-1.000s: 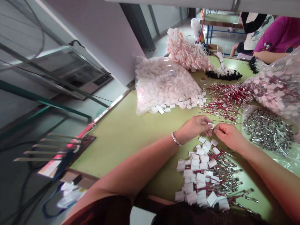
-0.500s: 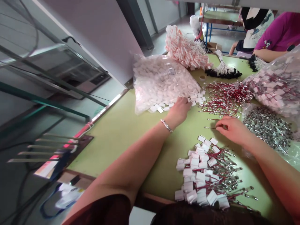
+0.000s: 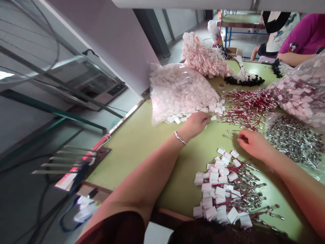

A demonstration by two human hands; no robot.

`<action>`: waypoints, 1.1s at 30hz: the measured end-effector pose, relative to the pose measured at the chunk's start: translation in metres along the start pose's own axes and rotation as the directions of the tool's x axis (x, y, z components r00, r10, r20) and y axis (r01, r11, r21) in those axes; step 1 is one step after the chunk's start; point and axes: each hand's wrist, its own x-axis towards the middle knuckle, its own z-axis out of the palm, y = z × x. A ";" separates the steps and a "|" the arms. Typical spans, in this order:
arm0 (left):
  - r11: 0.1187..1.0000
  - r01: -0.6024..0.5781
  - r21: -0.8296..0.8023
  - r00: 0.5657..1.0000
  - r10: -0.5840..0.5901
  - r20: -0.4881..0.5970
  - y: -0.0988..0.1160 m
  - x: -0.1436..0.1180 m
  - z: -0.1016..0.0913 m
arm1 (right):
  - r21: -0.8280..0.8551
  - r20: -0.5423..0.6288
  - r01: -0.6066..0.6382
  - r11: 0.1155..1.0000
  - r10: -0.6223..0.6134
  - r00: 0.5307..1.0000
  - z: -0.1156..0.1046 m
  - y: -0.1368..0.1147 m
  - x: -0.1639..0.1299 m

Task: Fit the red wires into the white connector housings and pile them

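Note:
My left hand (image 3: pixel 195 125), a bracelet at its wrist, has its fingers pinched together just in front of the loose white pieces. A small white plastic connector housing (image 3: pixel 213 118) shows at its fingertips. Thumb and forefinger of my right hand (image 3: pixel 254 143) are closed on a short wire lead (image 3: pixel 230 136), whose blurred metal end points left. Just beyond that hand lies a pile of red wire leads with metal terminals (image 3: pixel 241 117). Nearer me is a heap of white housings joined to red leads (image 3: pixel 218 193).
A clear bag of white housings (image 3: pixel 175 91) lies beyond my left hand. To the right are a bag of metal parts (image 3: pixel 291 139) and a bag of wired housings (image 3: pixel 302 98). Pink-white bundles (image 3: pixel 200 57) and black-tipped white wires (image 3: pixel 242 74) lie farther back. A co-worker's purple sleeve (image 3: pixel 302 37) shows across the table.
My left hand has drawn back slightly from the loose white housings, with one now showing at its fingertips. My right hand keeps its pinch on the lead. The whole view has shifted a little.

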 end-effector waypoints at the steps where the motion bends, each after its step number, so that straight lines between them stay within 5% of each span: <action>1: 1.000 0.020 -0.017 0.999 -0.021 -0.038 0.001 0.001 0.000 | 0.016 -0.009 0.003 1.000 -0.003 1.000 0.000 0.001 0.000; 3: 1.000 0.023 0.005 0.995 -0.023 -0.094 0.004 0.003 0.004 | 0.042 -0.031 0.008 0.999 -0.007 0.999 0.001 0.001 0.001; 10: 0.975 -0.064 0.212 0.996 0.074 -0.042 0.012 0.009 0.022 | 0.132 -0.100 -0.022 0.991 0.035 0.994 -0.005 0.003 0.002; 18: 0.996 -0.041 0.081 0.997 0.047 -0.068 0.009 0.003 0.021 | 0.267 -0.043 -0.072 0.961 0.087 0.995 -0.002 -0.001 0.000; 21: 0.975 0.072 -0.209 0.983 -0.105 -0.152 0.013 -0.002 0.020 | 0.364 -0.019 -0.094 0.927 0.108 0.994 -0.004 -0.004 -0.001; 23: 0.838 0.167 -0.520 0.965 -0.247 -0.087 0.017 -0.006 0.018 | 0.432 0.007 -0.101 0.896 0.109 0.994 -0.006 -0.006 -0.002; 26: 0.485 0.234 -0.843 0.952 -0.291 0.097 0.030 -0.011 0.017 | 0.545 0.035 -0.111 0.831 0.110 0.993 -0.007 -0.008 -0.003; 29: 0.247 0.265 -0.932 0.953 -0.212 0.215 0.044 -0.015 0.019 | 0.636 0.091 -0.157 0.756 0.129 0.987 -0.009 -0.009 -0.005; 33: 0.133 0.326 -0.936 0.940 -0.154 0.305 0.053 -0.019 0.021 | 0.714 0.182 -0.212 0.667 0.116 0.976 -0.011 -0.009 -0.006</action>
